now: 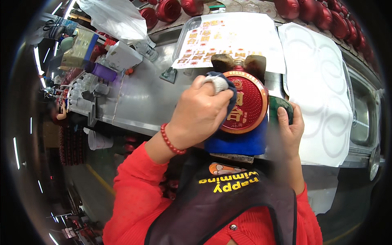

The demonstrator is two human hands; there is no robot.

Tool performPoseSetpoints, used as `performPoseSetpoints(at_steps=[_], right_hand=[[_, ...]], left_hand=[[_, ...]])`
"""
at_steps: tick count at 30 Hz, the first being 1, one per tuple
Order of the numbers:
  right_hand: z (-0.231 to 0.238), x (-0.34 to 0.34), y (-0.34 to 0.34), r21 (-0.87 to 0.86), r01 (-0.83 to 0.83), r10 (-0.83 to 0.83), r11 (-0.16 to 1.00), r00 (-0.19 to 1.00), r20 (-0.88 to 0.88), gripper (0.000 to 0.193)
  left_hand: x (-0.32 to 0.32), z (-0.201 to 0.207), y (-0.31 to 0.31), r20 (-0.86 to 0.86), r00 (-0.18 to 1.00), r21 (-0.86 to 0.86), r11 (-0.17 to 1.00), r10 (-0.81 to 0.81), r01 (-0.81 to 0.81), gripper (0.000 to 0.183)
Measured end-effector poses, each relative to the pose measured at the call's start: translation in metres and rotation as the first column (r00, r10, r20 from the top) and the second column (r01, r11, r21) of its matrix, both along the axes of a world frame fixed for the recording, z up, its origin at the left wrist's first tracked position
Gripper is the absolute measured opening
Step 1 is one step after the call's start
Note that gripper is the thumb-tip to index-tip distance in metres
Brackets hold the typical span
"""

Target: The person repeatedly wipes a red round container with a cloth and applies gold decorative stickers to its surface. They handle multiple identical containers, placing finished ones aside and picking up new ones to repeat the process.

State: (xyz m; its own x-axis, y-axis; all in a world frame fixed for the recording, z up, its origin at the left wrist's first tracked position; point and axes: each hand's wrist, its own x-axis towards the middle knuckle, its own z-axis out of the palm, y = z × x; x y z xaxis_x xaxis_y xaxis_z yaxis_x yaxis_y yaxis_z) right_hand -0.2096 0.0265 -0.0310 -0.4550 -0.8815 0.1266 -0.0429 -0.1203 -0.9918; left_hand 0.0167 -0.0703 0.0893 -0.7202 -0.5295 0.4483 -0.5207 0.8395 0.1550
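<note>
A round red bottle (245, 92) with a gold rim and gold raised-looking lettering rests on a blue padded stand (234, 143) in front of me. Two brown pads (256, 66) flank its neck at the far end. My left hand (200, 110), with a red bead bracelet at the wrist, is closed round a bunched dark-blue and whitish cloth (230, 87) at the bottle's left edge. On the other side, my right hand (292, 130) grips a dark green, flat, rounded piece (281, 108) beside the bottle; its exact kind I cannot make out.
Beyond the stand lies a white sheet of gold and red decals (261, 36) on a metal tray (184, 38). White sheets (318, 90) cover the right side, near a metal sink (364, 118). Several red bottles (167, 10) line the back. A purple bottle (104, 72) stands left.
</note>
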Motion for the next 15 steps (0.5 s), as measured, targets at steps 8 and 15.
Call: performPoseSetpoints(at_steps=[8, 15], right_hand=[[0.003, -0.001, 0.002, -0.021, -0.019, 0.018, 1.0, 0.998, -0.063, 0.024], [0.003, -0.001, 0.002, -0.022, -0.012, 0.011, 1.0, 0.999, -0.032, 0.024]], left_hand=[[0.005, 0.003, -0.003, 0.008, 1.0, -0.005, 1.0, 0.011, -0.01, 0.018], [-0.013, -0.015, 0.024, 0.088, 0.994, -0.063, 0.995, -0.069, 0.075, 0.017]])
